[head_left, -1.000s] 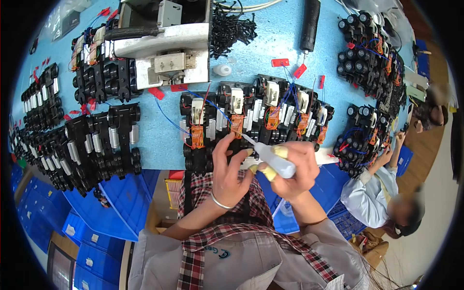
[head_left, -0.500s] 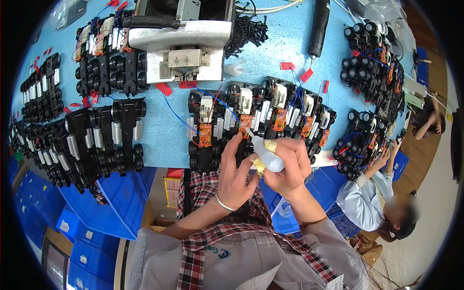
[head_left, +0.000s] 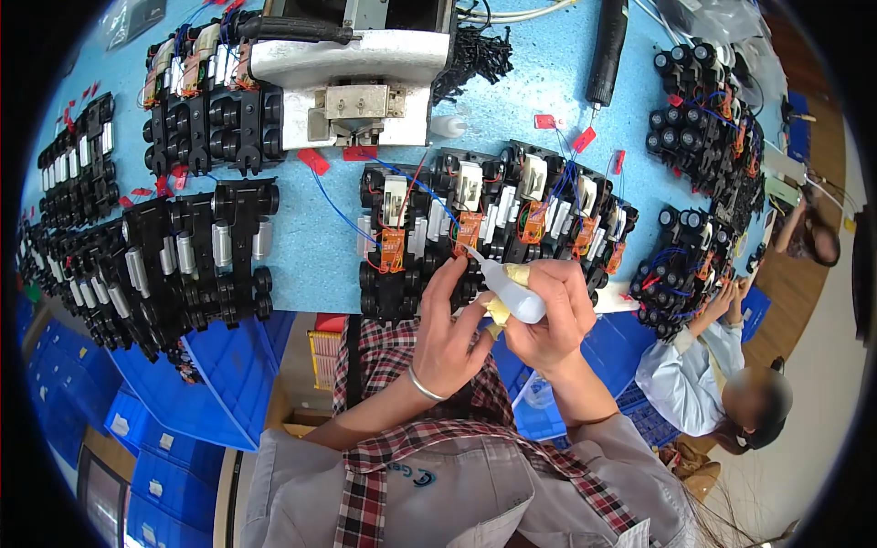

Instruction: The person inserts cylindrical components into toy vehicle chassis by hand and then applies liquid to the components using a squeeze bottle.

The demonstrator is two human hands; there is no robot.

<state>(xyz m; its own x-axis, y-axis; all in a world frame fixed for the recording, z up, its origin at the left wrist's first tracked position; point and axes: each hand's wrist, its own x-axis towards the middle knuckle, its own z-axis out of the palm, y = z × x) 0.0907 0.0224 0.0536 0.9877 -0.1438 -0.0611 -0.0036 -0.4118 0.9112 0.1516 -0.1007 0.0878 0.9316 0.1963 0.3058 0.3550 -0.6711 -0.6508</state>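
My right hand [head_left: 557, 315] is closed around a white squeeze bottle [head_left: 523, 301] with a long thin nozzle. The nozzle tip meets the lower edge of an orange circuit board [head_left: 469, 226] on a black toy vehicle chassis [head_left: 467, 183]. My left hand [head_left: 448, 333] is beside the bottle, its index finger stretched out to the chassis near that board and its other fingers apart. Yellow wrapping covers fingertips near the bottle. The chassis stands in a row with several alike, bearing wheels, silver cylinders, white housings and blue wires. My hands hide its near end.
A metal-fronted machine [head_left: 352, 91] stands behind the row. More black chassis [head_left: 196, 242] lie at left, and wheeled ones [head_left: 685, 247] at right. A black power screwdriver [head_left: 605, 64] hangs at the back. Red tags [head_left: 585, 139] end the wires. A co-worker [head_left: 699, 374] sits at right.
The view has shifted slightly, so the machine and chassis row appear a little further right. Both hands keep nearly the same pose, with the nozzle still at the same board.
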